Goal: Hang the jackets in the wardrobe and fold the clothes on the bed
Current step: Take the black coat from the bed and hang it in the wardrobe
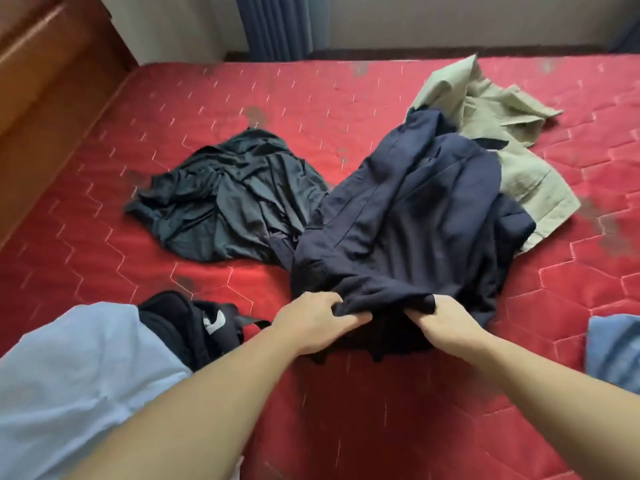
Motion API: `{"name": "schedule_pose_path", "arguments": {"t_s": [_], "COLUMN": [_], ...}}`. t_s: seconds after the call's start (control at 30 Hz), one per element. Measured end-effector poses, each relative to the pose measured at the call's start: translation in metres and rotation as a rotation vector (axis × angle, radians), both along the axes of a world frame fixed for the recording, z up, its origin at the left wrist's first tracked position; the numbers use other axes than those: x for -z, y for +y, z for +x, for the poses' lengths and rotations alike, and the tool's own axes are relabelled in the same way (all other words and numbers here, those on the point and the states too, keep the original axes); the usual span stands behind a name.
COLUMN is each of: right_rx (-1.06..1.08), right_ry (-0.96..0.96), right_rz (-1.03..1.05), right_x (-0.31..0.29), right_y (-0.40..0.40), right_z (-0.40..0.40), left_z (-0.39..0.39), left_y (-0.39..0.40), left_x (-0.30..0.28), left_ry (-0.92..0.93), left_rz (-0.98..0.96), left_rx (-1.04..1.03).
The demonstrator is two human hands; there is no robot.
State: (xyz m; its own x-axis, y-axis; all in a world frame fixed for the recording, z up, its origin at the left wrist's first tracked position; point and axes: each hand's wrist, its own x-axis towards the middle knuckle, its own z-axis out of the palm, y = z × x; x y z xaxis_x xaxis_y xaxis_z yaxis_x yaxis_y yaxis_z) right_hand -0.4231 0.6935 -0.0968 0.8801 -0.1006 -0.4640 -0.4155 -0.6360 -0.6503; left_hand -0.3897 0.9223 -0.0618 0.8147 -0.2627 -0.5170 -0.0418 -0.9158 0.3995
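Centre of frame, spread over the red quilted mattress (346, 427): a dark navy tailored cloth jacket (408, 216), hem end nearest the camera, collar end toward the upper right. Gripped at that near edge by both hands: left hand (311, 323) with fingers curled into a bunch of navy cloth, right hand (446, 322) pinching the fold just beside it, thumbs on top. Judging by the drape, soft and limp yet weighty for a garment, with some stiffness likely in the lapels and shoulders; apt to sag and slide if lifted by the hem alone. Better taken at the shoulders or collar for a hanger, though those lie at the far end, resting partly on a pale olive-green crumpled cotton jacket (498, 133) at upper right, so likely to drag it along. Touching the navy cloth on the left, a crumpled dark teal thin fabric garment (228, 199). Lower left, a black bundled garment with a white mark (194, 323) beside a light blue sleeve (69, 375). Right edge, a blue folded cloth (613, 348), well apart. Upper left, a brown wooden headboard (48, 81); top centre, blue pleated curtains (273, 22). No wardrobe in view.
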Motion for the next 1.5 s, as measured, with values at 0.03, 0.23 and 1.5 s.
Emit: {"name": "schedule_pose_path", "arguments": {"t_s": [0.03,0.23,1.5], "right_rx": [0.080,0.472,-0.168], "right_ry": [-0.042,-0.237,-0.377], "right_rz": [0.053,0.260,0.201], "right_x": [-0.021,-0.184,-0.471], "right_y": [-0.004,-0.047,-0.122], "right_z": [0.003,0.026,-0.090], "left_z": [0.006,0.013,-0.052], "left_y": [-0.006,-0.046,-0.179], "left_x": [-0.025,-0.193,-0.446], "left_ry": [-0.047,-0.289,-0.113], "left_rz": [-0.019,-0.068,-0.696], "left_rx": [0.013,0.390,0.087]}}
